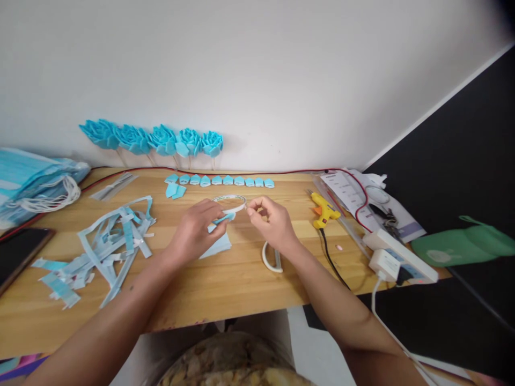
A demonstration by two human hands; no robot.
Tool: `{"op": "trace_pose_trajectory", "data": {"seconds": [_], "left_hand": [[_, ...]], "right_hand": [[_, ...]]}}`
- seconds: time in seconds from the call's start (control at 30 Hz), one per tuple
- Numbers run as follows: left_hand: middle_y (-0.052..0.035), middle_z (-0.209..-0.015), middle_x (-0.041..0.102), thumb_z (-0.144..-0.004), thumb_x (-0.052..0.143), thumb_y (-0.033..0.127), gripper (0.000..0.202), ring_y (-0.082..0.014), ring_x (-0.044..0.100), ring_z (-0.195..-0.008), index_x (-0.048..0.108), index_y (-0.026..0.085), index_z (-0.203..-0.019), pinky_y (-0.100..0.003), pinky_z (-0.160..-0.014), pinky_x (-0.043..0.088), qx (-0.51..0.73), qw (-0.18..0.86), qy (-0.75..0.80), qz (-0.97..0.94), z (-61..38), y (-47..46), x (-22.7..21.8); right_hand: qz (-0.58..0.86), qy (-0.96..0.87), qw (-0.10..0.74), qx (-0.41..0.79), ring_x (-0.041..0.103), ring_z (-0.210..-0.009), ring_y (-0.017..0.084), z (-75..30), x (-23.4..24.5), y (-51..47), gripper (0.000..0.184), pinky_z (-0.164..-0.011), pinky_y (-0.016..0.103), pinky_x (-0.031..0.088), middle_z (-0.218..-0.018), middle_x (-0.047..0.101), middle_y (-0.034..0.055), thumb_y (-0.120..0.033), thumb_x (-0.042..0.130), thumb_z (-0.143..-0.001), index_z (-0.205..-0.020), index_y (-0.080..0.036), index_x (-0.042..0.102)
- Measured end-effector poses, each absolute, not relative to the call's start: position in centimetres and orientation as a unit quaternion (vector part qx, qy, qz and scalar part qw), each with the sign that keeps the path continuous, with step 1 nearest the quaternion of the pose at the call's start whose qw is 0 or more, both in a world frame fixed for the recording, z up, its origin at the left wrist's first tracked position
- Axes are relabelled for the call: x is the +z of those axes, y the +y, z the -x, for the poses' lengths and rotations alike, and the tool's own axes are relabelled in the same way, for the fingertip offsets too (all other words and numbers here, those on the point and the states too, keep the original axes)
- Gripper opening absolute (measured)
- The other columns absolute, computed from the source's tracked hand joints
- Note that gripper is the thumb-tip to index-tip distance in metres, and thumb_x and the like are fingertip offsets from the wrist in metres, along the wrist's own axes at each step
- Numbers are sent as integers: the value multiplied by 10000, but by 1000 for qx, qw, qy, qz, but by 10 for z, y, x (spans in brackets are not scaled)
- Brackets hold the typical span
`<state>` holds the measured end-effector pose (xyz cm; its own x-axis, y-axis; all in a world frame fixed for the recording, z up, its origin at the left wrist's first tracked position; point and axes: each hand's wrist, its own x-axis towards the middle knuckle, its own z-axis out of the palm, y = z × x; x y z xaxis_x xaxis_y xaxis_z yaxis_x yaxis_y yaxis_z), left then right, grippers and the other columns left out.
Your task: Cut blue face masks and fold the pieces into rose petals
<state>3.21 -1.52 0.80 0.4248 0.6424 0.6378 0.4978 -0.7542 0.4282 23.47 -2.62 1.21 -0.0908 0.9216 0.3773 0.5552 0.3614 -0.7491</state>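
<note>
- Wooden surface is meeting a white wall along its far edge.
- One tape roll is sitting between the hands, above the middle of the surface.
- Left hand is pinching one folded blue piece, apparently steadying the roll too; right hand is pinching what looks like the tape's end, thumb and forefinger pressed together.
- Keeping the tape taut and the fold firmly pressed is probably serving this step best.
- One flat blue sheet is lying below the left hand; one white loop, partly covered, is lying towards the near edge.
- Ten folded petals are lining up towards the far edge, two more lying just before them.
- Five blue flowers are leaning against the wall.
- One glue gun is resting towards the right edge; leftward, tangled strips are defying a count.
</note>
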Motion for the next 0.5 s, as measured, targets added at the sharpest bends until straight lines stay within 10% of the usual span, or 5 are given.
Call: {"op": "trace_pose_trajectory", "data": {"seconds": [0.5], "left_hand": [[-27,-693,620,-849,517,209,172,-185,581,-697,552,192,-681,-298,-645,420,412,54,398,-817,-27,-14,16]], "right_hand": [[478,-632,504,344,565,-653,104,-245,7,-14,249,-650,224,441,-712,643,-9,-386,535,-898,-794,-175,615]]}}
